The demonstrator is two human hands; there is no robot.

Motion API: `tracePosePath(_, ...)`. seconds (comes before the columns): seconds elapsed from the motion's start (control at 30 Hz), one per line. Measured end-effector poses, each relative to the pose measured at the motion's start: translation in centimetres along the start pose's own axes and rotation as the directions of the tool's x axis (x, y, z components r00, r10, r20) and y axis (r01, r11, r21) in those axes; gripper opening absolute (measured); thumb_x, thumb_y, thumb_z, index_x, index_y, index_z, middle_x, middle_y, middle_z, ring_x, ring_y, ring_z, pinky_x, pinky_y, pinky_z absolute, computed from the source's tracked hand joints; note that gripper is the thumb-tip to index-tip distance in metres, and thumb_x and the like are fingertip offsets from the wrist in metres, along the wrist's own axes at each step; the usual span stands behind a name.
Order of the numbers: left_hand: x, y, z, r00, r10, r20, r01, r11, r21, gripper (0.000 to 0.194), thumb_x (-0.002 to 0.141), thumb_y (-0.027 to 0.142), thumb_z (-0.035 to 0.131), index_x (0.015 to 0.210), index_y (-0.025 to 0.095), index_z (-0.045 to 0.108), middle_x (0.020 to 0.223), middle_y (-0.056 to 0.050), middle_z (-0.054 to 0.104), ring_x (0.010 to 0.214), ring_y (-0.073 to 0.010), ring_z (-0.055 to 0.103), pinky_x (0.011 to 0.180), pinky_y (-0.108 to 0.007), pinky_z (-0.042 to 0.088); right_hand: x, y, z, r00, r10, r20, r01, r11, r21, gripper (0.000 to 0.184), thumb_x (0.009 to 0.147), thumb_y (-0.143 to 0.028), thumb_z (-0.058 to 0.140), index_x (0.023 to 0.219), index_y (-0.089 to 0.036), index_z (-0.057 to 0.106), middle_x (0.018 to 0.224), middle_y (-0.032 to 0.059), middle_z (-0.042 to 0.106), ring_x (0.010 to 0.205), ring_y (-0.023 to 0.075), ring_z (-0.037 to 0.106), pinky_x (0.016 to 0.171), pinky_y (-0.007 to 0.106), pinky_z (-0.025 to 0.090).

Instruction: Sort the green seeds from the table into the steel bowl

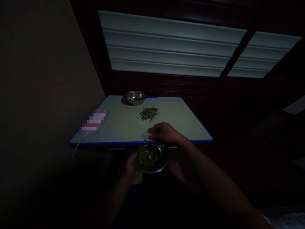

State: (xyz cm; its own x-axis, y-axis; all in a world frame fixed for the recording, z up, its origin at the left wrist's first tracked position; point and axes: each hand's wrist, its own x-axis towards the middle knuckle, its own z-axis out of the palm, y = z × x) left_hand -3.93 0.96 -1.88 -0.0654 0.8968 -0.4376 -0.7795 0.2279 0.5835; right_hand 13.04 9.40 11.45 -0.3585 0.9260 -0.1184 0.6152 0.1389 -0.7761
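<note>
My left hand [131, 168] grips the left rim of a metal bowl [164, 165], held below the table's front edge. Inside lie small greenish grains [144, 157] and a small dark piece with a white label. Over the front edge, my right hand [164, 133] pinches a pale, flat, rounded scraper-like piece [145, 136] just above the bowl. Its exact kind is unclear in the dim light. Farther back on the tabletop, a loose heap of small brownish-green grains [149, 113] is spread out.
A second metal bowl [135, 101] stands at the back left of the pale, blue-edged table [119, 127]. Toward the left edge lies a blurred pink and white object [94, 121] with a white cable [77, 148]. A dark wood frame with pale slatted panels [166, 47] rises behind the table.
</note>
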Motion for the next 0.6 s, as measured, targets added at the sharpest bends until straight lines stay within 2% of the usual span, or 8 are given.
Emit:
tracePosePath(0.13, 0.1, 0.0, -0.2, 1.0, 0.016, 0.005, -0.016, 1.0, 0.014, 0.023, 0.068, 0.028, 0.067, 0.086, 0.016, 0.075, 0.084, -0.008, 0.079, 0.095, -0.0305, 0.072, 0.092, -0.043, 0.053, -0.2, 0.1, 0.1, 0.999, -0.042, 0.014, 0.041, 0.998, 0.042, 0.03, 0.068, -0.019, 0.081, 0.097, -0.015, 0.075, 0.092, 0.0067, 0.076, 0.074, 0.0149, 0.066, 0.067, 0.025, 0.049)
tracePosePath(0.37, 0.1, -0.1, -0.1, 1.0, 0.002, 0.01, -0.002, 1.0, -0.015, 0.019, 0.068, 0.026, 0.068, 0.082, 0.016, 0.076, 0.082, -0.008, 0.079, 0.083, -0.0273, 0.073, 0.086, -0.04, 0.055, -0.5, 0.2, -0.2, 0.995, -0.084, 0.048, 0.08, 0.993, 0.084, 0.028, 0.067, -0.017, 0.08, 0.094, -0.015, 0.074, 0.09, 0.0055, 0.076, 0.077, 0.0158, 0.066, 0.071, 0.026, 0.049)
tracePosePath(0.47, 0.1, -0.1, 0.0, 1.0, 0.017, -0.002, -0.017, 0.999, -0.028, 0.019, 0.067, 0.025, 0.067, 0.08, 0.015, 0.076, 0.082, -0.009, 0.079, 0.081, -0.0261, 0.073, 0.083, -0.037, 0.056, -0.4, 0.4, -0.2, 0.99, -0.108, 0.09, 0.093, 0.984, 0.152, 0.028, 0.066, -0.017, 0.08, 0.093, -0.015, 0.073, 0.09, 0.0053, 0.075, 0.075, 0.0148, 0.065, 0.071, 0.027, 0.049)
tracePosePath(0.6, 0.0, 0.0, 0.1, 1.0, 0.016, -0.011, -0.016, 1.0, -0.007, 0.019, 0.067, 0.026, 0.067, 0.08, 0.016, 0.076, 0.08, -0.008, 0.079, 0.083, -0.0272, 0.073, 0.084, -0.04, 0.056, 0.3, 0.5, -1.1, 0.976, -0.151, 0.158, 0.1, 0.953, 0.287, 0.029, 0.064, -0.021, 0.079, 0.091, -0.014, 0.071, 0.081, 0.0032, 0.073, 0.065, 0.0118, 0.06, 0.063, 0.025, 0.047)
